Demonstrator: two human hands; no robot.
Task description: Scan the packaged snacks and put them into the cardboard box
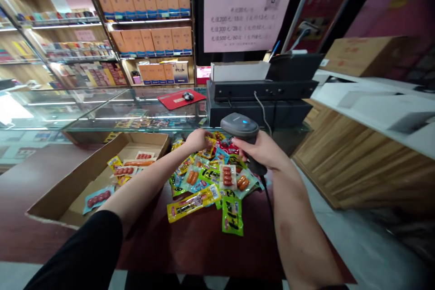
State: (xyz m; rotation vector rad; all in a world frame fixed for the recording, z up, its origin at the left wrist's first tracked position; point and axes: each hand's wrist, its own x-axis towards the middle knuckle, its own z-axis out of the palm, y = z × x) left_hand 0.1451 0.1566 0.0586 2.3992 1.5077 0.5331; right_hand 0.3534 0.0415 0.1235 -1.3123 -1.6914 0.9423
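My right hand (263, 149) is wrapped round the handle of a grey barcode scanner (239, 124), whose blue light shows on top; its cord hangs down beside my wrist. Below it, a heap of small wrapped snack packets covers the table, among them a clear packet of red sausages (227, 176), a long yellow packet (193, 203) and a green packet (233, 215). At the far side of the heap, my left hand (199, 140) has its fingers curled on a yellow snack packet (209, 149); the fingertips are partly hidden.
An open cardboard box (73, 190) with several sausage packets stands on the left of the dark red table (197, 249). Behind are a glass counter (142, 104), a red mat (170, 99) with a mouse (187, 96), and black till equipment (258, 111). A wooden cabinet (356, 163) stands right.
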